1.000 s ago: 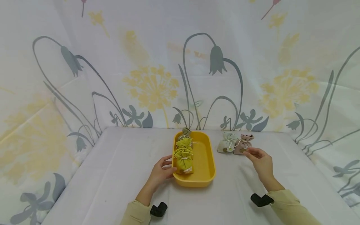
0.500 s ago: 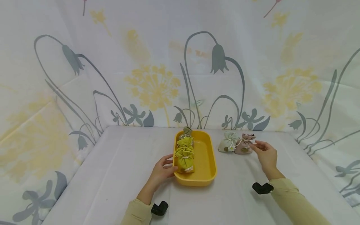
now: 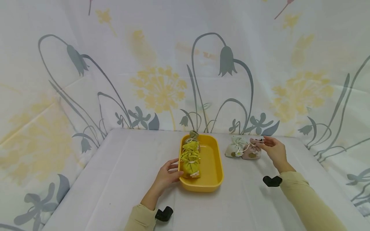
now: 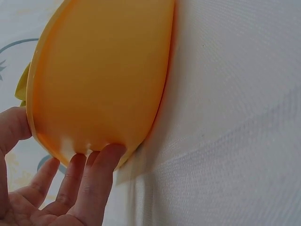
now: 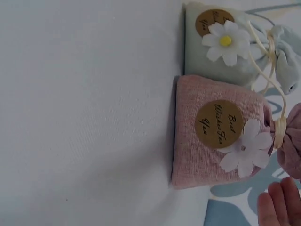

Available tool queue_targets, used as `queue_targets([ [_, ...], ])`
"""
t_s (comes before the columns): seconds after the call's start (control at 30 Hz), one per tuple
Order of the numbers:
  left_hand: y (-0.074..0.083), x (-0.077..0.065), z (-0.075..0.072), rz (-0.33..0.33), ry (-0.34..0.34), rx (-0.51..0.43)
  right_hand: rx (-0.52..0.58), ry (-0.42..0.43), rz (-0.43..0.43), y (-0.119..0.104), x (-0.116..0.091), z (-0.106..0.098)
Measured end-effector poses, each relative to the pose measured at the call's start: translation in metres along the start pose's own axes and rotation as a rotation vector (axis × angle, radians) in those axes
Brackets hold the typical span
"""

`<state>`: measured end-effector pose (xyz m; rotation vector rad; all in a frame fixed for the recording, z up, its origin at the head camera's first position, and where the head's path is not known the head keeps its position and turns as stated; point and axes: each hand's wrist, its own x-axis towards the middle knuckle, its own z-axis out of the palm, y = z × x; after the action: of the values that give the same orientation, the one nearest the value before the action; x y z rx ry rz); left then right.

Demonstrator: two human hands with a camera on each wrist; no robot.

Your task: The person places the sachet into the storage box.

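A yellow plastic tray [image 3: 212, 184] stands on the white-covered table, with several drawstring pouches along its left side. Two lime-green pouches [image 3: 190, 165] are in front of a grey-green pouch [image 3: 193, 134]. My left hand [image 3: 167, 173] grips the tray's left wall, thumb at the rim and fingers [image 4: 96, 183] against the outside. On the table right of the tray, a pink drawstring pouch [image 5: 197, 160] with a round label and white flower sits against a pale green pouch [image 5: 202, 61]. My right hand [image 3: 274, 152] pinches the gathered top of the pink pouch; its thumb is outside the right wrist view.
Behind the table hangs a white cloth [image 3: 162, 41] printed with grey and yellow flowers, and the table [image 3: 130, 160] ends against it. Black wrist-worn devices [image 3: 272, 181] stick out inward from both cream sleeves [image 3: 306, 199].
My right hand has shifted from the front of the pink pouch, out to its right side, then up to its gathered top. The left hand keeps its place on the tray.
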<state>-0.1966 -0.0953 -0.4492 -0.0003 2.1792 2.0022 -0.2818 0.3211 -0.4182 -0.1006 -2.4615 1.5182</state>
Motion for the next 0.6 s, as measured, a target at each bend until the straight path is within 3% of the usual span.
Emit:
queue_targets([
  [0.23,0.023,-0.016,0.003,-0.003,-0.001,0.01,0.006,-0.166,0.002,0.005,0.01,-0.002],
  [0.6,0.023,-0.016,0.003,-0.004,0.006,0.01,-0.007,-0.17,0.012,0.003,0.005,0.0],
])
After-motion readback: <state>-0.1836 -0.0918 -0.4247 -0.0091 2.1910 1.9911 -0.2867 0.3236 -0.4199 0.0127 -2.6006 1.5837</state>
